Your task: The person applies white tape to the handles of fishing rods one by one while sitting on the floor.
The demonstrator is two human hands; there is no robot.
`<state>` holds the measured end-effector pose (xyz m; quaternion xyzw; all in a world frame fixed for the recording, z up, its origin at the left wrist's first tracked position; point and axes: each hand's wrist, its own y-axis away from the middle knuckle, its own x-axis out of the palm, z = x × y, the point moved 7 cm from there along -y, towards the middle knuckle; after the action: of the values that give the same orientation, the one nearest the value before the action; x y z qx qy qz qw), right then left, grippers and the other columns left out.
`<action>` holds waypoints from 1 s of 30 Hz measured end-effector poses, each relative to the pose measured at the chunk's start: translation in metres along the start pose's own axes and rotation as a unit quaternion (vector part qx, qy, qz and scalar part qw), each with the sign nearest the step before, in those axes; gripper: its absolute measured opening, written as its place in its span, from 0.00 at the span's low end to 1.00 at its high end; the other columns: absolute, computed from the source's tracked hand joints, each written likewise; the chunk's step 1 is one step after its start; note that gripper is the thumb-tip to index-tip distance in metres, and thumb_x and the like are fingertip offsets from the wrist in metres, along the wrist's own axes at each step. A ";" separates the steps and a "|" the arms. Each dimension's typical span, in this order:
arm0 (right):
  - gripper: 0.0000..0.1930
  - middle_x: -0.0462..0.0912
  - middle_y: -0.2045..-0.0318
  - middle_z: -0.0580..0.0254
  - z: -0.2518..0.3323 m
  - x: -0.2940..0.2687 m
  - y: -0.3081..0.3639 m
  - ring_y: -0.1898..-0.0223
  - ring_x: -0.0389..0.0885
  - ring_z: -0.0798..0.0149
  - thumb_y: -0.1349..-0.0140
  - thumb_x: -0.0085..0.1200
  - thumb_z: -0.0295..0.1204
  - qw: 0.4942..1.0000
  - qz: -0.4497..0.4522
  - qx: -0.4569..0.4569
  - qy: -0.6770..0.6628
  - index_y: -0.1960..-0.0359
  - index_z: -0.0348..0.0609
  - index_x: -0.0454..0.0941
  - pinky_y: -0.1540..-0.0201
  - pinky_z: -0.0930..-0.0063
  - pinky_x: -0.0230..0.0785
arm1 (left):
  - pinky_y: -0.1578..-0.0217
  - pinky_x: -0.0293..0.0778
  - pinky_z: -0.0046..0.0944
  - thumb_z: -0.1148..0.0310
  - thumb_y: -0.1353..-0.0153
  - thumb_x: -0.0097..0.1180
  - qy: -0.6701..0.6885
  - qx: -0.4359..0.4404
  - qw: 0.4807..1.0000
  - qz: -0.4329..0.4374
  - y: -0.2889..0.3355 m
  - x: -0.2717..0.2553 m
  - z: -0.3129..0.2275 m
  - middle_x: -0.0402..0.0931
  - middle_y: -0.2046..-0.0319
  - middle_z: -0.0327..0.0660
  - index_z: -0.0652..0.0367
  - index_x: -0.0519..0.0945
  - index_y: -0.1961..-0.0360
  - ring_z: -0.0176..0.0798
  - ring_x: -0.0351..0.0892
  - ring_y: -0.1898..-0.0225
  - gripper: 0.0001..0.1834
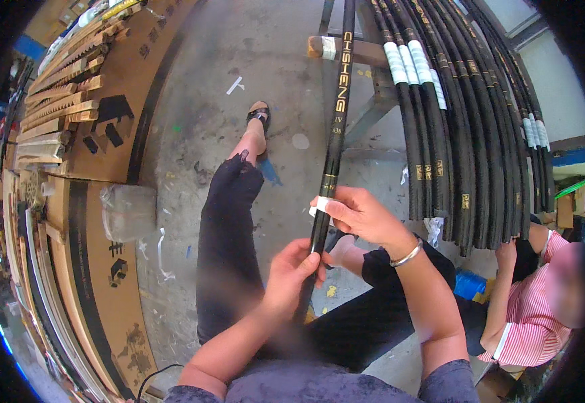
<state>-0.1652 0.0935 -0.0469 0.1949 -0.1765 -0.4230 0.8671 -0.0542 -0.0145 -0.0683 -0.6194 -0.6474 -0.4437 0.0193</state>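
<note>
A long black fishing rod (336,144) with gold lettering runs from the far edge down toward my lap, tilted slightly. Lower on its shaft, my left hand (291,272) is wrapped round it, thumb on top. Just above, my right hand (359,213) grips the same rod with thumb and fingers closed. Something white (322,204) shows at the right thumb and fingertips; whether it is tape on the fingers or a strip on the rod, I cannot tell. The rod's near end is blurred close to my body.
On the right, a row of black rods (467,148), some with white wraps, lies on a rack with a wooden bar (359,51). A person in a striped shirt (530,329) sits beside it, one hand near the rod ends. Cardboard boxes (121,107) and wooden strips (61,111) line the left.
</note>
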 end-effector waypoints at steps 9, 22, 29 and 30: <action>0.16 0.68 0.80 0.77 0.003 -0.006 -0.006 0.80 0.62 0.79 0.32 0.52 0.40 0.999 0.002 -0.037 0.033 0.56 0.40 0.79 0.79 0.80 0.55 | 0.71 0.74 0.33 0.64 0.41 0.63 -0.053 -0.007 0.998 -0.018 -0.007 -0.007 -0.008 0.77 0.73 0.41 0.63 0.73 0.52 0.35 0.77 0.76 0.20; 0.18 0.74 0.74 0.74 -0.007 -0.015 -0.001 0.78 0.63 0.80 0.31 0.50 0.40 0.996 0.014 -0.071 0.045 0.49 0.41 0.75 0.76 0.84 0.58 | 0.66 0.73 0.32 0.63 0.45 0.66 -0.083 0.001 0.996 -0.030 -0.007 0.002 -0.002 0.77 0.68 0.36 0.64 0.76 0.52 0.31 0.75 0.70 0.22; 0.19 0.74 0.74 0.75 -0.013 -0.020 -0.001 0.78 0.64 0.80 0.32 0.51 0.41 0.992 0.001 -0.094 0.079 0.48 0.40 0.76 0.75 0.83 0.59 | 0.64 0.73 0.32 0.70 0.43 0.62 -0.094 -0.012 0.993 -0.073 -0.009 -0.001 -0.004 0.76 0.69 0.37 0.64 0.75 0.55 0.32 0.75 0.69 0.17; 0.19 0.74 0.74 0.74 -0.012 -0.019 -0.001 0.78 0.64 0.80 0.32 0.51 0.41 0.993 0.002 -0.094 0.067 0.48 0.40 0.76 0.75 0.83 0.59 | 0.65 0.73 0.31 0.70 0.42 0.62 -0.095 0.005 0.994 -0.055 -0.009 0.001 -0.005 0.76 0.69 0.38 0.65 0.75 0.55 0.32 0.75 0.70 0.16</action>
<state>-0.1716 0.1103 -0.0606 0.1405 -0.0776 -0.4214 0.8925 -0.0644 -0.0154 -0.0701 -0.6223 -0.6812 -0.3802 -0.0639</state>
